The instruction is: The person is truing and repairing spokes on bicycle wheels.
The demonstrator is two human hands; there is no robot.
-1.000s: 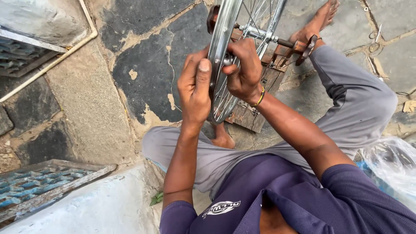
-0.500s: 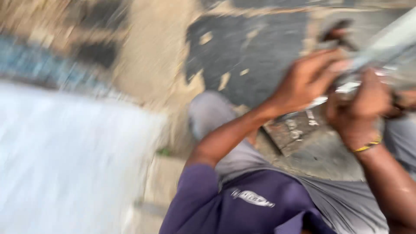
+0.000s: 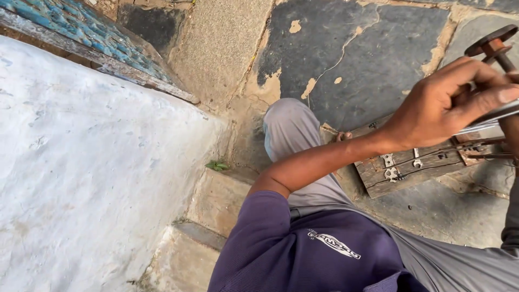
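The wheel rim [image 3: 489, 116] shows only as a bright metal strip at the right edge, above the wooden stand [image 3: 411, 165] on the stone floor [image 3: 357, 59]. We judge it stiff, smooth and slippery, best held across its edge. Our left hand [image 3: 448, 105] is closed around it, thumb on top. Our right hand we cannot see. The rusty axle end [image 3: 492, 43] sits just above.

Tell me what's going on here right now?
A person sits on the stone floor, the left hand gripping a shiny metal rim at the frame's right edge. Under it lies a worn wooden board carrying small metal fittings. The right hand is out of view. A white wall rises alongside.
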